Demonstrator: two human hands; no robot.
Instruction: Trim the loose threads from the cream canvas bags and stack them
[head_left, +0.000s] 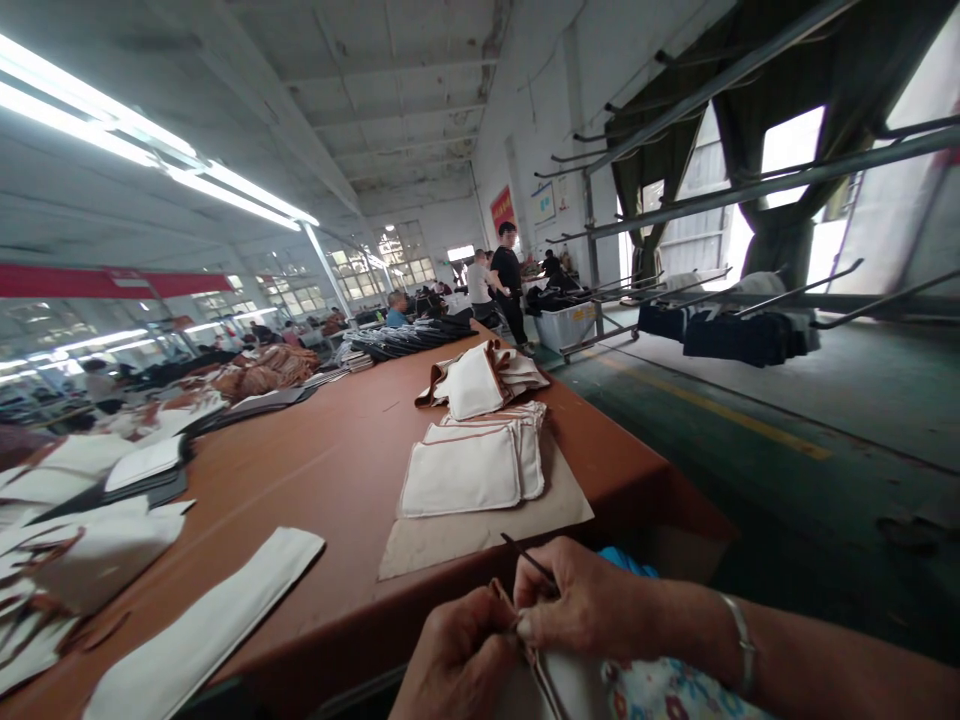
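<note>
Low in the view, my left hand [457,655] pinches the brown edge of a white fabric piece [574,685]. Right beside it, my right hand [585,600] is closed on the same edge, and a thin dark tool [531,556] sticks out between its fingers. The fingertips of both hands nearly touch. Beyond them, stitched white pieces [461,470] lie on a sheet of brown paper [420,545], with a heap of folded white and brown pieces [476,380] behind. The lower part of the held fabric is cut off by the frame.
The brown table [322,450] stretches ahead. At left lie a long white strip [217,620] and piles of white fabric [112,560]. A metal rack [720,200] stands at right, near a grey bin [566,325]. People [508,280] are farther back.
</note>
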